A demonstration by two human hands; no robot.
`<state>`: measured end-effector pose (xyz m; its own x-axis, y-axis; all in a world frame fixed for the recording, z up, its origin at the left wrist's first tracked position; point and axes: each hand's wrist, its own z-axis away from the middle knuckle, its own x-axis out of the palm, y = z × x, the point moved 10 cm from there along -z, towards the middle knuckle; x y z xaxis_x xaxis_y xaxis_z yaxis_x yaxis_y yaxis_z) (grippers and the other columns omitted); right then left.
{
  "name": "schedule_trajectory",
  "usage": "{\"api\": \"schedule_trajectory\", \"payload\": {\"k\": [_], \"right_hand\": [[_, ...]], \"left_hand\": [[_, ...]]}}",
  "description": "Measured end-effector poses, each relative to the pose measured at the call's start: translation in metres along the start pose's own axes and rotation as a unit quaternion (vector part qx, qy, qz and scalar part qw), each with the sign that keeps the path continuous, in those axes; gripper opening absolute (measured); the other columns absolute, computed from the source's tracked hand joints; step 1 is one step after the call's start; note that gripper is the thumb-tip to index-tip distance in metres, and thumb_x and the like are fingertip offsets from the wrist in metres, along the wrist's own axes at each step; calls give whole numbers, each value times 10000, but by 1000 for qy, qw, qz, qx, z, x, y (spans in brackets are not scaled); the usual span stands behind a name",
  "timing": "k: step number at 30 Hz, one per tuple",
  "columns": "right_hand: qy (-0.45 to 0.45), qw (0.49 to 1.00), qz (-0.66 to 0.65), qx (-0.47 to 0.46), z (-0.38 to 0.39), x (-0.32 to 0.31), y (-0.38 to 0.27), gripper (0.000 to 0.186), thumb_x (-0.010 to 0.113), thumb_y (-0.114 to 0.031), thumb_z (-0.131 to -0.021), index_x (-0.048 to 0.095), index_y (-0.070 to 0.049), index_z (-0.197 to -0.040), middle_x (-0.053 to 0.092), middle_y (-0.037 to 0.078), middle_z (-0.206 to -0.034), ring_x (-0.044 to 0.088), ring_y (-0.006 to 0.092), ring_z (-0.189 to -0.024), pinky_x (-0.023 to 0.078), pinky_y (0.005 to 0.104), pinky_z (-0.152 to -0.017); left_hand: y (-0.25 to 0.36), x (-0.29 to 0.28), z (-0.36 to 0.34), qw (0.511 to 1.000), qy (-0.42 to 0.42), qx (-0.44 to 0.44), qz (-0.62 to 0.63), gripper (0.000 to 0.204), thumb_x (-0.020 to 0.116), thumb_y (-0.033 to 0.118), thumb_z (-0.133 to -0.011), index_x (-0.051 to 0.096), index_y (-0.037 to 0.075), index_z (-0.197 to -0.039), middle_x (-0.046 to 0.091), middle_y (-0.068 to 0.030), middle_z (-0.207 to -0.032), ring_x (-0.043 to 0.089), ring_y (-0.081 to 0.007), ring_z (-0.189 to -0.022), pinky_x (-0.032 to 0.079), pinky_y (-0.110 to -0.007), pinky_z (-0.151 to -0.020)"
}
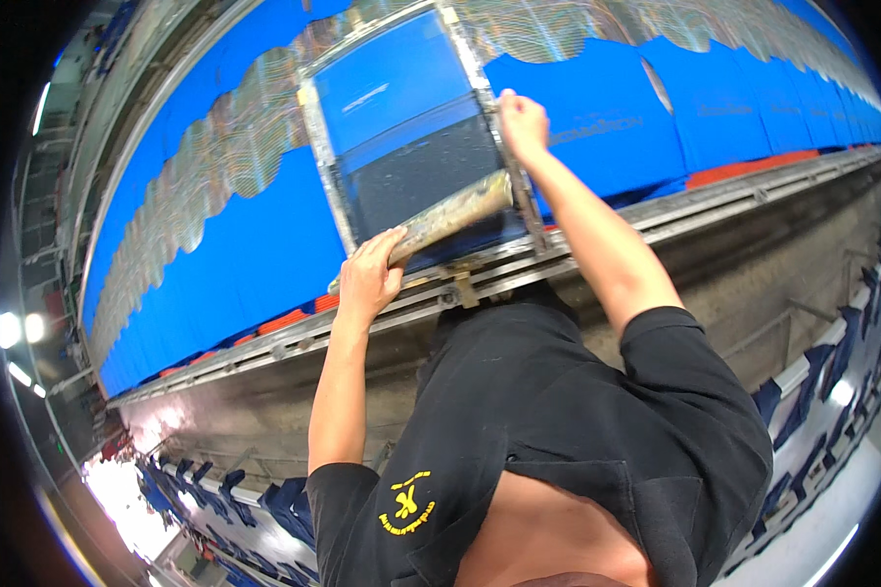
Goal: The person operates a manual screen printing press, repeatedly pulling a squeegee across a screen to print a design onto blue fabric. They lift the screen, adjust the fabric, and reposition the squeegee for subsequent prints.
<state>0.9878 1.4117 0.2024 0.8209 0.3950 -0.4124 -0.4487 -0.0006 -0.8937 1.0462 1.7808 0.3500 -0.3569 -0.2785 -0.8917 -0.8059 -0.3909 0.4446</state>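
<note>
The long, pale, stained bar (450,217) slanted across the lower opening of the grey, rectangular, paint-smeared frame (327,166). It appeared stiff, fairly light and possibly slippery where stained; a full-hand hold near an end suited it. Your left hand (372,270) was closed around its left portion, most of the length projecting right of the fingers. Your right hand (524,127) had curled fingers at the frame's right side; whether they were clamped on it could not be told. Bright blue cloth (602,108) lay beyond.
</note>
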Motion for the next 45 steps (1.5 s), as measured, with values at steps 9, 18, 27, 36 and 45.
{"api": "schedule_trajectory", "payload": {"k": [9,18,27,36,45], "right_hand": [[-56,967,-145,-200,6,-117,-121,328,669,-248,-1055,757,-10,-1262,742,38,-971,645,96,-849,506,279,-766],[-260,905,-205,-266,117,-131,-251,300,579,-150,-1050,724,-42,-1290,616,-16,-769,576,78,-679,512,308,-631],[-260,861,-131,-417,198,-86,-323,213,631,-208,-1058,584,-7,-1004,692,86,-737,719,161,-667,587,353,-608],[-455,785,-251,-337,293,-87,-336,349,628,-182,-982,580,143,-1100,670,335,-1063,691,487,-1059,566,533,-908],[-238,849,-230,-411,361,-87,-326,404,629,-149,-858,699,148,-1122,641,289,-1076,684,360,-965,561,404,-812]], "left_hand": [[-84,-134,22,784,450,-188,383,609,647,573,-1059,670,30,-1332,736,-72,-1249,711,-289,-1072,569,-405,-951],[-38,-144,-35,448,125,67,883,272,838,277,-942,633,100,-912,623,-7,-820,610,-132,-782,551,-296,-711],[37,-153,-40,397,155,39,904,293,866,251,-862,622,101,-806,634,-10,-652,706,-242,-969,111,-675,-1296],[56,-214,-35,395,103,77,910,168,578,135,-1019,575,69,-864,642,-56,-715,649,-218,-964,482,-411,-1061],[99,-208,-32,436,3,60,898,226,554,143,-1059,595,73,-847,691,-70,-731,652,-148,-764,490,-333,-927]]}}
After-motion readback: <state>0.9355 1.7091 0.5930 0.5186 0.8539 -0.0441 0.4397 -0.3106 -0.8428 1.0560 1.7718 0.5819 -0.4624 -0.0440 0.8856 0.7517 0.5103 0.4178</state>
